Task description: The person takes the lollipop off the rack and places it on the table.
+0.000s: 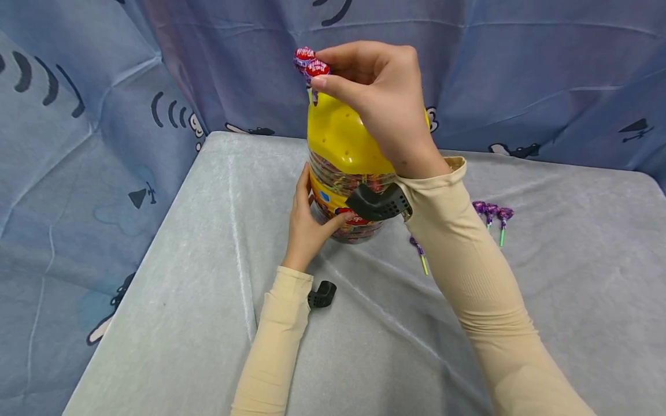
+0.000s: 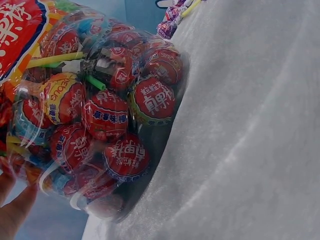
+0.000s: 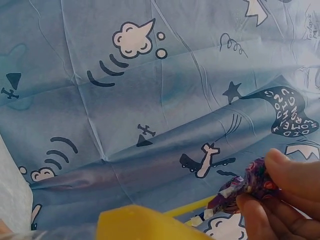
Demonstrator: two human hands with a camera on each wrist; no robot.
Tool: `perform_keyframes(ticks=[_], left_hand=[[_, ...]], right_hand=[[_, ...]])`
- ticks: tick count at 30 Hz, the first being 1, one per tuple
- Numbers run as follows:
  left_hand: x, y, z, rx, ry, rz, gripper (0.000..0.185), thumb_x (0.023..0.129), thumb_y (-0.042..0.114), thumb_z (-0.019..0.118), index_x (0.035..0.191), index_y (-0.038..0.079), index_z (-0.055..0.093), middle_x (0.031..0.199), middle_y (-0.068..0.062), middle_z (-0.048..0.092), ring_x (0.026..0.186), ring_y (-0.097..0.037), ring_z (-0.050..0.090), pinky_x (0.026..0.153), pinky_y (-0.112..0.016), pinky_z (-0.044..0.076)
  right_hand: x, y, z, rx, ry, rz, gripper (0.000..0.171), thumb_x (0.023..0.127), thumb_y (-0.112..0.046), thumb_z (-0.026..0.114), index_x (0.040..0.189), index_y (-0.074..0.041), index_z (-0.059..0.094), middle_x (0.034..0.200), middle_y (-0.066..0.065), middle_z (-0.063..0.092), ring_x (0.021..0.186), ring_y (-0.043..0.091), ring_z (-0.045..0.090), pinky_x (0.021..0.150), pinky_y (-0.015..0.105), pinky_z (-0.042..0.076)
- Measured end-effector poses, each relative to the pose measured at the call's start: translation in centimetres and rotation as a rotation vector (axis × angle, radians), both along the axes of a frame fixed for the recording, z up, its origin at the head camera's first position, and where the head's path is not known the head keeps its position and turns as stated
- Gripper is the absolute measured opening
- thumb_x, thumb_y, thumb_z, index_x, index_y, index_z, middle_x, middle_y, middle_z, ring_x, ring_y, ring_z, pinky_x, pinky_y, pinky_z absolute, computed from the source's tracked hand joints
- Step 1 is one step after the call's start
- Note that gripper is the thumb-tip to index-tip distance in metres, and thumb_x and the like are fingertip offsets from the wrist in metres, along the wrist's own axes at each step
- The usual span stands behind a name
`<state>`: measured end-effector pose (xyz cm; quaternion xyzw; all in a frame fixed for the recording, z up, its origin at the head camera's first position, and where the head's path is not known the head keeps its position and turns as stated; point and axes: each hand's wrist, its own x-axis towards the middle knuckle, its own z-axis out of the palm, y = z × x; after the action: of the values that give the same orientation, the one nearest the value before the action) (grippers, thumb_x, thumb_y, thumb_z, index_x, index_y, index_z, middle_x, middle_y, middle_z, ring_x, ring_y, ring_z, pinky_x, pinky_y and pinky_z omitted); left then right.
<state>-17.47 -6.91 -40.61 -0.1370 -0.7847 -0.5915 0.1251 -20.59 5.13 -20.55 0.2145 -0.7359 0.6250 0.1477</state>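
Observation:
A big clear plastic jar (image 1: pixel 359 234) with a yellow top (image 1: pixel 343 136) stands on the grey cloth. Through its wall in the left wrist view, several wrapped lollipops (image 2: pixel 105 112) show. My left hand (image 1: pixel 306 234) grips the jar's lower left side, thumb across the front and fingers round the side. Up over the yellow top, my right hand (image 1: pixel 392 98) pinches lollipops (image 1: pixel 317 70) in purple and red wrappers between thumb and fingers. Their sticks point down toward the top; a yellow stick (image 3: pixel 192 206) shows in the right wrist view. The jar's mouth is hidden.
Right of the jar, three purple-wrapped lollipops (image 1: pixel 503 214) lie side by side, partly behind the right sleeve (image 1: pixel 468 260). Another lollipop (image 1: pixel 419 248) lies nearer the jar. A blue printed curtain (image 1: pixel 546 69) hangs behind and left of the cloth-covered table (image 1: pixel 192 289).

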Motion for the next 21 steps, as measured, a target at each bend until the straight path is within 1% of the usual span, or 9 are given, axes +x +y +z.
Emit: perform_keyframes(ticks=[8, 9, 10, 14, 15, 16, 21], left_hand=[[0.0, 0.1, 0.2, -0.002, -0.005, 0.002, 0.105, 0.077, 0.019, 0.081, 0.153, 0.015, 0.008, 0.155, -0.005, 0.019, 0.138, -0.016, 0.026, 0.111, -0.037, 0.03], [0.0, 0.1, 0.2, -0.003, -0.008, 0.002, 0.105, 0.077, 0.02, 0.08, 0.153, 0.016, 0.008, 0.155, -0.005, 0.019, 0.138, -0.016, 0.026, 0.111, -0.037, 0.03], [0.0, 0.1, 0.2, -0.003, -0.01, 0.003, 0.105, 0.077, 0.02, 0.08, 0.153, 0.016, 0.008, 0.155, -0.004, 0.019, 0.138, -0.016, 0.026, 0.111, -0.037, 0.03], [0.0, 0.2, 0.1, 0.01, -0.022, 0.001, 0.104, 0.077, 0.019, 0.08, 0.153, 0.017, 0.008, 0.155, -0.004, 0.019, 0.138, -0.015, 0.025, 0.111, -0.037, 0.029], [0.0, 0.2, 0.1, 0.015, -0.026, 0.002, 0.104, 0.077, 0.019, 0.08, 0.153, 0.017, 0.009, 0.155, -0.004, 0.019, 0.138, -0.015, 0.025, 0.111, -0.037, 0.029], [0.1, 0.2, 0.1, 0.019, -0.029, 0.003, 0.104, 0.077, 0.019, 0.08, 0.153, 0.017, 0.009, 0.155, -0.003, 0.019, 0.138, -0.015, 0.025, 0.111, -0.037, 0.029], [0.1, 0.2, 0.1, 0.026, -0.04, 0.008, 0.103, 0.078, 0.02, 0.08, 0.153, 0.019, 0.009, 0.154, -0.003, 0.019, 0.138, -0.015, 0.025, 0.112, -0.036, 0.028]], right_hand=[[-0.1, 0.4, -0.1, -0.073, 0.015, 0.011, 0.024, 0.082, 0.001, 0.071, 0.105, 0.007, 0.069, 0.099, 0.013, 0.069, 0.09, 0.019, 0.065, 0.089, 0.028, 0.051], [-0.2, 0.5, -0.1, -0.105, 0.007, 0.015, 0.023, 0.083, 0.001, 0.07, 0.105, 0.007, 0.069, 0.098, 0.013, 0.069, 0.089, 0.02, 0.065, 0.089, 0.028, 0.051], [-0.3, 0.6, -0.1, -0.166, -0.01, 0.03, 0.022, 0.084, 0.002, 0.069, 0.105, 0.008, 0.068, 0.097, 0.014, 0.069, 0.088, 0.021, 0.064, 0.088, 0.029, 0.052], [-0.6, 1.2, 0.0, -0.45, -0.079, 0.104, 0.019, 0.086, 0.009, 0.062, 0.105, 0.013, 0.065, 0.093, 0.016, 0.065, 0.085, 0.026, 0.061, 0.088, 0.032, 0.053], [-0.7, 1.3, 0.0, -0.505, -0.096, 0.121, 0.019, 0.087, 0.01, 0.06, 0.105, 0.014, 0.064, 0.093, 0.016, 0.064, 0.084, 0.027, 0.06, 0.087, 0.033, 0.053], [-0.7, 1.4, 0.0, -0.542, -0.103, 0.137, 0.019, 0.087, 0.012, 0.059, 0.105, 0.015, 0.063, 0.093, 0.017, 0.064, 0.085, 0.027, 0.059, 0.087, 0.033, 0.053], [-0.5, 1.7, -0.5, -0.555, -0.05, 0.189, 0.017, 0.088, 0.015, 0.055, 0.101, 0.014, 0.066, 0.094, 0.019, 0.064, 0.085, 0.029, 0.061, 0.087, 0.035, 0.053]])
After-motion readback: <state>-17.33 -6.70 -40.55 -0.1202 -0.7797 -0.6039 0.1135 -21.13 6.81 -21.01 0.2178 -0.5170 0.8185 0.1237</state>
